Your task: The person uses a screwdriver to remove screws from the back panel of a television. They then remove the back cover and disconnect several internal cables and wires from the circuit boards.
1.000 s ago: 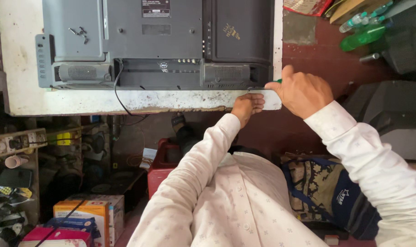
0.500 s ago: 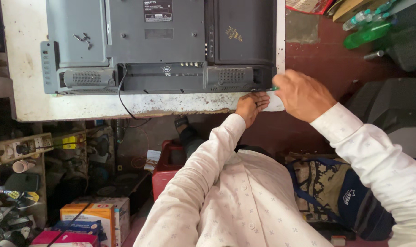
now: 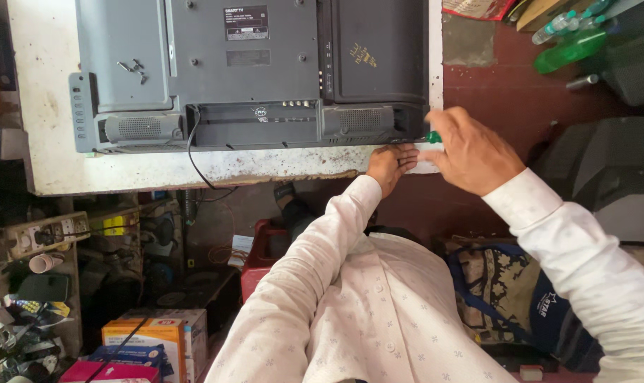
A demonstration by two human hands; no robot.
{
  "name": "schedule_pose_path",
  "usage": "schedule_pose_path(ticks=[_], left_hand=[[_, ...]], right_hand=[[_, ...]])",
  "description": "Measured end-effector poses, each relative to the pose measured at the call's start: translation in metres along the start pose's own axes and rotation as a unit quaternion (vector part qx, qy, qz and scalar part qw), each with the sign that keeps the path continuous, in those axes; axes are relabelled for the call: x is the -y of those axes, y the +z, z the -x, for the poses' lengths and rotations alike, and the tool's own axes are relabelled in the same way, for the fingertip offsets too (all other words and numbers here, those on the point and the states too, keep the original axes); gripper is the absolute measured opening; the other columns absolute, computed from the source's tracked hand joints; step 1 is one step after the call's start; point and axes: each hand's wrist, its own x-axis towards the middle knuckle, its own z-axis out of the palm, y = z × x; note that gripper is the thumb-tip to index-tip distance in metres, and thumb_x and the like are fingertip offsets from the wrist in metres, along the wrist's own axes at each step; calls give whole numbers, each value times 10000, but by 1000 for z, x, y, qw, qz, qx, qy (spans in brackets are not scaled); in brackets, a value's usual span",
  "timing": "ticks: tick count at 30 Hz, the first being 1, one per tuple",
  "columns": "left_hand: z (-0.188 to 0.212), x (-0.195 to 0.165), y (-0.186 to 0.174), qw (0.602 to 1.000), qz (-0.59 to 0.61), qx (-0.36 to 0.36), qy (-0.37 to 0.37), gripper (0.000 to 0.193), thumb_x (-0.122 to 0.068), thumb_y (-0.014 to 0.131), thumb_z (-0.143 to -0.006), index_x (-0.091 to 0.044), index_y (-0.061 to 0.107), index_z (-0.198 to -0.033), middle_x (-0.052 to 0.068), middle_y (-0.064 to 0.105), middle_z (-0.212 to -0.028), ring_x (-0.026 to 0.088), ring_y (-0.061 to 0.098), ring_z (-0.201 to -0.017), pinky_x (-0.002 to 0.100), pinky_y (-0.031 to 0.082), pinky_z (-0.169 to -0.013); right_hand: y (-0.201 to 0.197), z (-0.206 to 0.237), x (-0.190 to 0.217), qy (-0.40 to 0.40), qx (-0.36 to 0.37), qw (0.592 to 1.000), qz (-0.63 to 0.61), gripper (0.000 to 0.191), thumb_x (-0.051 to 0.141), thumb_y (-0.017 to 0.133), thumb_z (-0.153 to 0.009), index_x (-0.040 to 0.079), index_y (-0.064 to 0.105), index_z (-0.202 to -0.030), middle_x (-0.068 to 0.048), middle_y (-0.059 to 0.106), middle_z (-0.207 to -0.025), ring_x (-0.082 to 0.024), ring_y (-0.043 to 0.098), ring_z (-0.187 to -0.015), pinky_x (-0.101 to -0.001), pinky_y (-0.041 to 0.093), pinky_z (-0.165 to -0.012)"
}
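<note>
White desk (image 3: pixel 45 106) is carrying the TV (image 3: pixel 251 71) face down, back cover on, loose screws (image 3: pixel 132 69) lying on it; right hand (image 3: pixel 471 152), fingers clamped on a green screwdriver (image 3: pixel 432 136), is working its lower corner, left hand (image 3: pixel 391 164) steadying, fingers loosely together.

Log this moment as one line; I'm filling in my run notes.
right hand: grips green-handled screwdriver at television back's lower corner | left hand: rests on white table edge beside it | loose screws: on television
</note>
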Motion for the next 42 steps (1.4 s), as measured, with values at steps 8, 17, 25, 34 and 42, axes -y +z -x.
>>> schedule_pose_path(ticks=[8,17,25,34,42], left_hand=[[1,-2,-3,999,-34,12,-1,359,-48,435,-994,127,583,-1270,225,671,-1186,298,654,-1084,397,535,-982],[-2,1,-5,999,-33,13,5,340,-44,458,-984,125,586,-1250,223,681,-1158,303,661,-1062,397,541,-974],[-6,3,-8,999,-32,28,19,365,-45,448,-984,152,587,-1258,245,674,-1171,319,658,-1063,404,541,-960],[-4,0,-7,998,-57,14,17,376,-35,427,-979,153,588,-1262,247,671,-1201,324,660,-1087,411,542,-976],[-5,2,-8,998,-53,18,14,374,-27,422,-967,138,596,-1255,233,673,-1193,311,658,-1076,412,540,-969]], right_hand=[[6,2,-5,-121,-49,991,-34,251,82,716,-823,67,652,-1066,-138,618,-1115,-361,660,-1024,-428,556,-866],[15,9,-13,-52,-90,985,-140,301,-14,699,-906,33,638,-1196,-145,680,-1128,-338,690,-1044,-399,561,-874],[86,9,-21,94,-254,892,-363,312,64,712,-962,77,566,-1238,-63,688,-1130,-172,664,-953,-302,559,-854],[145,11,-38,124,-311,864,-375,313,7,744,-942,6,645,-1240,-69,764,-1071,-167,748,-1014,-324,597,-930],[154,12,-36,126,-344,905,-219,232,-34,829,-920,15,729,-1125,-167,695,-1032,-228,708,-947,-332,569,-870]])
